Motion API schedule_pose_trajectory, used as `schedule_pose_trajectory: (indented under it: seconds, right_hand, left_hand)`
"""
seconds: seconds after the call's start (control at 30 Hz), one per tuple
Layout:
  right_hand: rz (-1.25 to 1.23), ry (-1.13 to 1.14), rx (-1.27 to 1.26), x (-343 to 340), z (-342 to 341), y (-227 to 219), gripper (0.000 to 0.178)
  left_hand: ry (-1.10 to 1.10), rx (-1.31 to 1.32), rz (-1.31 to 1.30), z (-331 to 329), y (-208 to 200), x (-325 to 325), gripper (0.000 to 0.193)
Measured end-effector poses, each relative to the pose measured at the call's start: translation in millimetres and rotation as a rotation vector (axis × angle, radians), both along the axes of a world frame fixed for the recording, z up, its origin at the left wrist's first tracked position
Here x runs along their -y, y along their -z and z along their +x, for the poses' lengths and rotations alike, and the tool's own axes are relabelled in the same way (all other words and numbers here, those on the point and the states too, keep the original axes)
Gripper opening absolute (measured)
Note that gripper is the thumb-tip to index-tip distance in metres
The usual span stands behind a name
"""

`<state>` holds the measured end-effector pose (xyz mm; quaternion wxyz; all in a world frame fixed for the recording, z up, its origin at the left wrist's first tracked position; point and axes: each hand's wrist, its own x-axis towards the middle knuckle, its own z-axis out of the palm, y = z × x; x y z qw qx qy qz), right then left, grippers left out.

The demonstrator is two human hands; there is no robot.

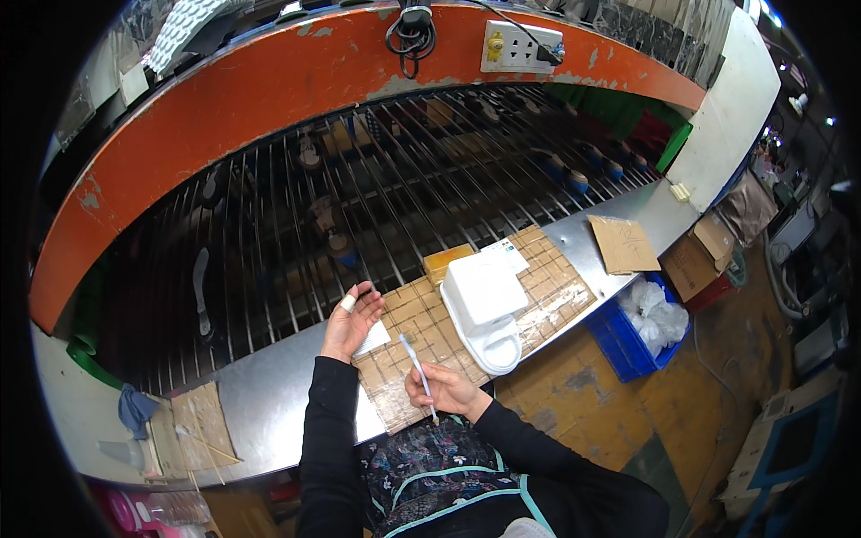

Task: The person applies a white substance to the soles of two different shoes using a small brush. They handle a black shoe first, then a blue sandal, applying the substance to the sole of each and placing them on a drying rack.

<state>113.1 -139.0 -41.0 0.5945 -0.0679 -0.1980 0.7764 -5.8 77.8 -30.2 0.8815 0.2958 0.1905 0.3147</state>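
Note:
My right hand is closed around a slim pale toothbrush-like brush, its darker end pointing up and away from me. My left hand holds nothing; its palm is turned up, the fingers are apart and slightly curled, and a white wrap covers one finger. Beneath the left hand lies a small white ridged piece. To the right of the brush stands a white plastic container with a round cup-like front. Both hands are over a taped brown cardboard mat on the metal ledge.
Beyond the ledge runs a rack of metal rods carrying scattered shoe parts. An orange beam arches over it. A yellow block sits behind the container. At right are a cardboard piece and a blue crate; sticks lie at left.

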Motion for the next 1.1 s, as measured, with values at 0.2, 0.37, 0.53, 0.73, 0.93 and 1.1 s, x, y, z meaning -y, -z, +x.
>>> schedule_pose_trajectory:
  seconds: [0.2,0.37,0.53,0.73,0.93,1.1]
  right_hand:
    - [-0.002,0.009,0.032,0,1,3,0.027]
    - [-0.02,0.011,0.038,0,0,4,0.026]
    - [-0.017,0.0,0.019,-1,1,4,0.026]
    - [-0.027,-0.001,0.012,0,1,1,0.026]
    - [-0.034,-0.015,0.01,-1,1,8,0.025]
    - [-0.231,0.046,0.015,-6,-5,22,0.028]
  left_hand:
    - [0.018,0.012,0.016,0,1,-1,0.037]
    - [0.031,0.031,0.024,-1,4,-2,0.039]
    - [0.022,0.023,0.015,-1,4,-2,0.039]
    - [0.013,0.033,0.028,1,2,1,0.039]
    - [0.037,0.038,0.033,-1,9,-4,0.043]
    - [0.086,0.114,0.046,-9,18,-9,0.051]
